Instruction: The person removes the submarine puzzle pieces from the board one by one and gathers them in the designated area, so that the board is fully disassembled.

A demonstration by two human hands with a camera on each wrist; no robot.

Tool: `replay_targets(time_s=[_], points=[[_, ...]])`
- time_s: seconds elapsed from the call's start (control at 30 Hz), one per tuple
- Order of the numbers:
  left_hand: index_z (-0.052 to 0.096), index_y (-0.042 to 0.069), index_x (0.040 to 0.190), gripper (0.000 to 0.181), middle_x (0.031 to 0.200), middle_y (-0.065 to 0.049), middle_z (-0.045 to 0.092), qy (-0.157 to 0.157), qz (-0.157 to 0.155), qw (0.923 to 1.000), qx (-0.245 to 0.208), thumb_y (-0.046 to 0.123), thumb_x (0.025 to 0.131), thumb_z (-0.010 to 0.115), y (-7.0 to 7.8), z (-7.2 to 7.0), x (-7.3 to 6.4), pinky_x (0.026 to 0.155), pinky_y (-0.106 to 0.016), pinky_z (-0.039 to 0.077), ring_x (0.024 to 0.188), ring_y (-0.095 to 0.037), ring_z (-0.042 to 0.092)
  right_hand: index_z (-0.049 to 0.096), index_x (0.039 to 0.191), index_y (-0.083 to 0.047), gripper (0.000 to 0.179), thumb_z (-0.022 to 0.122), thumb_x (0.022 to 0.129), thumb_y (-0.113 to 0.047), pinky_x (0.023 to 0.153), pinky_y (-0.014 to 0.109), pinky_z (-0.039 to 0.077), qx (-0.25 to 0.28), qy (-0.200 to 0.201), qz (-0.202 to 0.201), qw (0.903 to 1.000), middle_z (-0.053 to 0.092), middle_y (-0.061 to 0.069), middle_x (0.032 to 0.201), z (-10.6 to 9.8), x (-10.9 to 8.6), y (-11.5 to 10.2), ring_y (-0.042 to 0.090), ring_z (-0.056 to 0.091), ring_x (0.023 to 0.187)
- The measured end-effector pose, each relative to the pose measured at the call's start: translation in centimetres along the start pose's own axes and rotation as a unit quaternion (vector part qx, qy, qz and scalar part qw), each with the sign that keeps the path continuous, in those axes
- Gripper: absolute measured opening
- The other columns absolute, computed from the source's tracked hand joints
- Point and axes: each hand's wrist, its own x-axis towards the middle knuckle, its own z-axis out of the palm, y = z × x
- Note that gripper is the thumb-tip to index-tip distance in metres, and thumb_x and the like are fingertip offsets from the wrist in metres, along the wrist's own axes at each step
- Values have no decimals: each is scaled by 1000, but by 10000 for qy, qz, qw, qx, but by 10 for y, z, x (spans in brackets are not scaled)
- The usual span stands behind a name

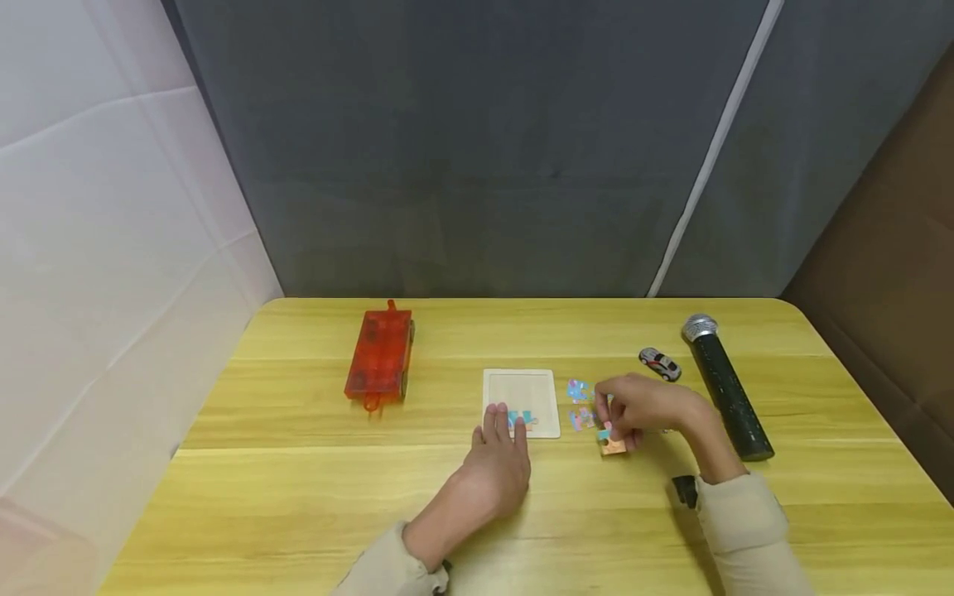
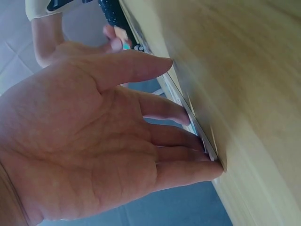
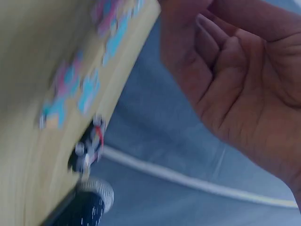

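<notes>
Near the middle of the table lies a white square puzzle tray (image 1: 553, 393), with joined puzzle pieces (image 1: 527, 417) showing along its lower edge. My left hand (image 1: 495, 476) rests its extended fingers on the tray's lower left; they cover part of these pieces. In the left wrist view, fingertips (image 2: 211, 170) touch the tray's edge. To the tray's right, my right hand (image 1: 644, 406) pinches a teal and orange puzzle piece (image 1: 613, 445). Loose blue and pink pieces (image 1: 578, 390) lie between the tray and that hand, partly hidden by its fingers.
A red see-through toy cart (image 1: 380, 354) stands at the left. Toward the right are a small silver toy car (image 1: 659, 364) and a black microphone (image 1: 726, 385) with a silver head. A grey curtain (image 1: 477, 165) hangs behind the table's far edge.
</notes>
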Motion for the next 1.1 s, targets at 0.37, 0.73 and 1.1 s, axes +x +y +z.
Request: replay_targets(time_s=[0.37, 0.73, 1.1], points=[[32, 5, 173, 66, 177, -31, 24, 73, 32, 9998, -171, 29, 114, 51, -1, 1, 0, 127, -47, 42, 166, -47, 24, 60, 97, 0, 19, 63, 95, 19, 62, 37, 64, -198, 147, 1330, 9908, 67, 15, 86, -17, -29, 24, 22, 74, 59], [31, 6, 173, 67, 178, -30, 24, 15, -19, 9999, -157, 28, 114, 53, -1, 1, 0, 127, -46, 42, 167, -46, 24, 63, 88, 1, 18, 73, 93, 15, 64, 35, 65, -536, 274, 1916, 9796, 73, 17, 76, -16, -29, 30, 23, 78, 59], [33, 5, 172, 65, 177, -31, 26, 133, 30, 9998, -121, 30, 115, 50, -1, 1, 0, 127, -46, 43, 165, -47, 26, 69, 86, 3, 12, 78, 93, 10, 56, 35, 64, -1012, 439, 2292, 9671, 73, 14, 59, -13, -24, 27, 23, 75, 53]])
